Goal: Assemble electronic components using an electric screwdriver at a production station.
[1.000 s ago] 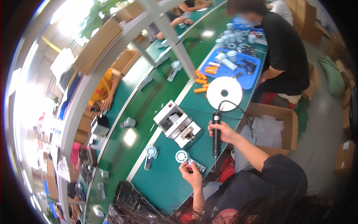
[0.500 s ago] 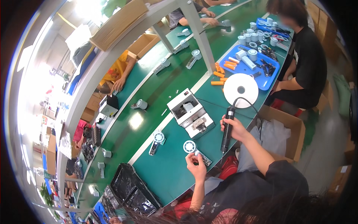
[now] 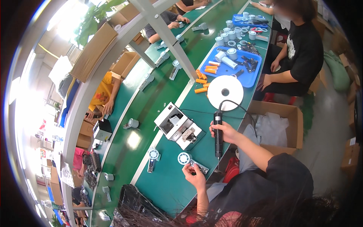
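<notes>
The right hand is closed round a black electric screwdriver, held upright w/ the bit pointing down at the green desk; a black cable is looped from its top. The left hand is pinched on a small handheld fan, which is laid flat on the desk, just left of the screwdriver's tip; the fan's round white head is seen at the far-left end, its dark handle under the fingertips. A second, similar fan is laid further left of the held one. A white boxy machine is set beyond the held fan, close by. A white tape reel is placed well beyond it, w/ orange cylinders beside. A blue tray of parts is set past the reel, before a seated co-worker in black. An open cardboard box is seen off the desk, right of the screwdriver.
</notes>
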`<action>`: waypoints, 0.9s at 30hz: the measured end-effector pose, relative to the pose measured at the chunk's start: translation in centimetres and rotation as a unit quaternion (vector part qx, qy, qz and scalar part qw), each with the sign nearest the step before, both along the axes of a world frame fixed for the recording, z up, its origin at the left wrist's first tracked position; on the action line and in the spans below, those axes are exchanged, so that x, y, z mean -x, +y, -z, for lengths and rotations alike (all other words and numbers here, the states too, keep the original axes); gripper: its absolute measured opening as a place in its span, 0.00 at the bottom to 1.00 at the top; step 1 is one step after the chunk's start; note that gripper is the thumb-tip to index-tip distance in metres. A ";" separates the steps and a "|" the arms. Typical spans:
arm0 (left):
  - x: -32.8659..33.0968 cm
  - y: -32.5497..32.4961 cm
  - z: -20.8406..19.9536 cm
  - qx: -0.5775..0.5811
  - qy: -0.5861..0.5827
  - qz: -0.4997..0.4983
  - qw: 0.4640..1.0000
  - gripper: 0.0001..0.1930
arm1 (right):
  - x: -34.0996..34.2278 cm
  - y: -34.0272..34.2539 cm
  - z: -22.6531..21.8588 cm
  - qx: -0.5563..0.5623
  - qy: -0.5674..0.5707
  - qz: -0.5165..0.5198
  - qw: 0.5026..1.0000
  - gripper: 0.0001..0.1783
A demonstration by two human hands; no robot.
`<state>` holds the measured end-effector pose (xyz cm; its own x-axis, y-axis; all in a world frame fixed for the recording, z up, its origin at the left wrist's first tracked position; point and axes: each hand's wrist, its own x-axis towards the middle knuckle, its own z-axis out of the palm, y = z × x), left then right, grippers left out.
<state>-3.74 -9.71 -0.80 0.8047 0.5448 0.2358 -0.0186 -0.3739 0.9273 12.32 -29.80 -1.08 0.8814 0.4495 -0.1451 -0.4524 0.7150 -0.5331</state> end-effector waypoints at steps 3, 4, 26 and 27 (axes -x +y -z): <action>0.0 0.1 0.2 0.003 -0.005 0.004 1.000 0.10 | 0.1 0.0 0.0 -0.004 -0.002 0.000 1.000 0.10; 0.0 0.1 0.3 0.002 -0.005 0.006 1.000 0.10 | 0.1 0.0 0.0 -0.006 -0.004 0.000 1.000 0.10; 0.5 3.7 -5.1 -0.061 0.139 0.044 0.987 0.19 | -0.4 0.0 0.5 -0.031 0.012 -0.031 0.999 0.11; 0.2 5.2 -5.9 -0.041 0.144 0.058 0.987 0.20 | -0.6 0.1 0.7 -0.027 0.012 -0.032 0.999 0.11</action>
